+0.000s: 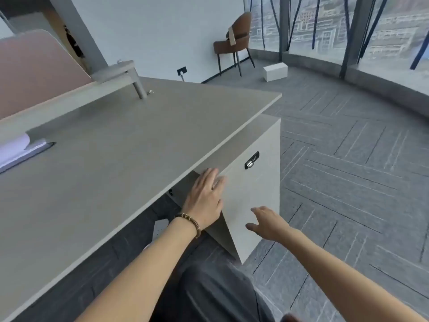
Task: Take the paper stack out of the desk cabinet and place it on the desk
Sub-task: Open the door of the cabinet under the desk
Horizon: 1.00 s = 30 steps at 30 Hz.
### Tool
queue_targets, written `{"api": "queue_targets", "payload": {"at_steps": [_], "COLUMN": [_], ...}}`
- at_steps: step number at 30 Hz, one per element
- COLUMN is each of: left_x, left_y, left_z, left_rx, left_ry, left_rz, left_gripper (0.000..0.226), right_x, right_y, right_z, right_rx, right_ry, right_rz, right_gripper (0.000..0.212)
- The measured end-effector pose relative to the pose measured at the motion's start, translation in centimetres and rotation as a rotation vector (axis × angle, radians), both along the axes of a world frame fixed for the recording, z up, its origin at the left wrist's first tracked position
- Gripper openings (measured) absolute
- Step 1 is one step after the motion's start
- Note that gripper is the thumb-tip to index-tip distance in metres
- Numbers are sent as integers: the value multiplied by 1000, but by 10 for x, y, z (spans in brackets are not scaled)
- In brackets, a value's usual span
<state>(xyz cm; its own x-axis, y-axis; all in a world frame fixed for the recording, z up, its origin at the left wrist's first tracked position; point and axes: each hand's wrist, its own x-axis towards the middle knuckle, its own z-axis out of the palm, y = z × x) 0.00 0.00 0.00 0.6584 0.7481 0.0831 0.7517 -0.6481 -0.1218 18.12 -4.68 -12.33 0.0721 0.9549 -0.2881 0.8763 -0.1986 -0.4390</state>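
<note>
The desk has a flat grey-beige top that fills the left half of the view and ends in a corner at the right. On its far left side stands a pink-brown divider panel, and a grey metal bracket with a slanted leg rests on the top beside it. At the left edge lies some white paper next to a cable slot; I cannot tell if this is a stack. The floor is grey carpet with a herringbone pattern of thin light lines. Farther back there is a brown chair near the white wall, a white box on the floor, and a curved glass window with dark frames.

The desk cabinet stands under the right corner of the desk. It is off-white, and its door carries a small black combination lock near the top. The door seems opened a little at the left edge, where a dark gap shows. The paper stack is not visible; the inside of the cabinet is hidden.

The left hand, with a beaded bracelet on the wrist, lies on the upper left edge of the door, fingers stretched and somewhat blurred; I cannot tell whether they grip the edge. The right hand hovers in front of the lower part of the door, fingers loosely spread, holding nothing.
</note>
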Motion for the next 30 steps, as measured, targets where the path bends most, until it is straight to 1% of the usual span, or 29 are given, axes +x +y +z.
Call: {"api": "queue_targets", "payload": {"at_steps": [4,7,10,13,15,17,20,23,25,27,30], "left_x": [-5,-4,2,13,19,22,22,23,24,25,28], "left_y": [22,33,45,53,58,60,60,60,60,59,55], "left_z": [-10,-13,-12,-10,-10,-13,-18,-18,-17,-17,-15], "left_rx": [91,72,105,151,170,158,169,183,195,195,177], "left_ry": [6,25,47,95,123,150,163,174,177,185,198], "left_rz": [-36,-42,-74,-120,-146,-148,-135,-117,-108,-98,-71], "left_gripper": [80,93,99,106,111,114,117,119,118,118,117], "right_x": [-8,-19,-28,-39,-45,-47,-49,-54,-63,-70,-74], "right_y": [19,31,39,42,43,44,41,42,46,51,53], "right_z": [-19,-34,-41,-47,-51,-55,-63,-67,-65,-63,-59], "right_rx": [-11,10,82,134,167,198,230,234,227,254,327], "right_ry": [81,194,294,418,506,587,684,780,810,802,670], "right_rz": [-77,-153,-230,-292,-340,-385,-398,-403,-430,-487,-541], "right_gripper": [68,76,87,110,120,122,123,134,140,141,135]}}
